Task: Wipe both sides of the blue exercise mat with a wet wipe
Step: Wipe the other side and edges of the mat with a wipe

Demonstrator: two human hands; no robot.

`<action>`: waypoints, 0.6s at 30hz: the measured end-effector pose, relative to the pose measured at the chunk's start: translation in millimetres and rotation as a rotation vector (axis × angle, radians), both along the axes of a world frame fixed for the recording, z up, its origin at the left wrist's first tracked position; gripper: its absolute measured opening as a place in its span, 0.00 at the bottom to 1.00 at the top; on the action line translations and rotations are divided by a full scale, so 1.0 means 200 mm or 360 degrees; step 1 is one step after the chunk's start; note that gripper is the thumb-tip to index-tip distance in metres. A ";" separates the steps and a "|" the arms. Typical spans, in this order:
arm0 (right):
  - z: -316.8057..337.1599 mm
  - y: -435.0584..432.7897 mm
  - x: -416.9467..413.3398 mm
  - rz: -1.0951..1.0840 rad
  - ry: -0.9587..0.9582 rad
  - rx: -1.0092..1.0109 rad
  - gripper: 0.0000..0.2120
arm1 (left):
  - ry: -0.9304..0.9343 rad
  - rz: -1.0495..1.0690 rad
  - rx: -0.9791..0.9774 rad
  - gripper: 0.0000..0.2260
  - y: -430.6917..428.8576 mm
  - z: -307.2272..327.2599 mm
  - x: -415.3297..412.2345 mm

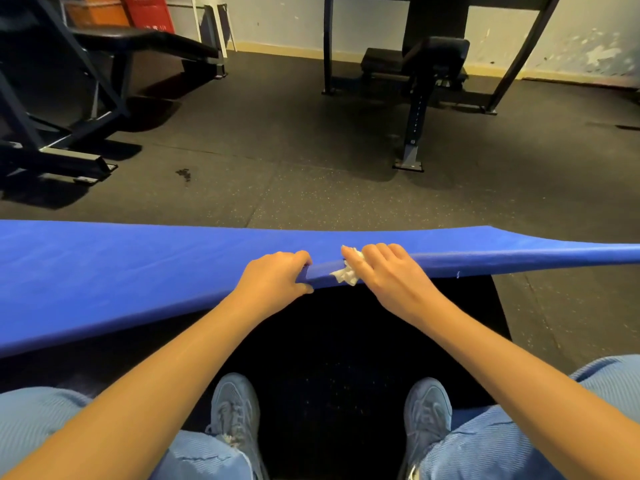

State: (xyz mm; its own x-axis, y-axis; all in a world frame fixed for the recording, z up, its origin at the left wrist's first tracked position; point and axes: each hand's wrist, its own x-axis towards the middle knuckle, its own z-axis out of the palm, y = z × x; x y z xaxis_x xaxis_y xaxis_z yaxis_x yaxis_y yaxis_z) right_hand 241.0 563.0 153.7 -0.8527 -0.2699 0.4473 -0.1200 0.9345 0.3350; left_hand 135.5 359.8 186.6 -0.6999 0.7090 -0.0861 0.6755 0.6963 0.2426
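The blue exercise mat (121,271) stretches across the view, its near edge lifted off the dark floor. My left hand (273,275) grips that raised near edge, fingers on top and thumb under it. Just to the right, my right hand (391,271) holds the crumpled white wet wipe (348,271) against the same edge, fingers curled over the mat. The wipe peeks out between the two hands. The mat's right part rises and narrows toward the frame's right side.
A weight bench (145,43) and its metal frame stand at the far left, another bench with a steel post (415,109) at the far centre. Dark rubber floor (294,174) lies beyond the mat. My knees and grey shoes (235,407) are below.
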 end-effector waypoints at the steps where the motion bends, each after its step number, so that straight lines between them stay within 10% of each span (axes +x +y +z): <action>1: 0.01 0.04 0.01 -0.0028 -0.0015 -0.0037 0.23 | 0.0032 0.0001 -0.0098 0.09 -0.06 -0.01 -0.04; 9: -0.02 0.17 0.06 -0.0403 0.0006 -0.0217 0.26 | 0.0171 0.0111 -0.0180 0.13 -0.20 -0.11 -0.11; 18: -0.04 -0.01 0.00 0.0021 -0.0197 -0.0409 0.20 | 0.0363 -0.0128 -0.0238 0.11 -0.02 -0.05 -0.01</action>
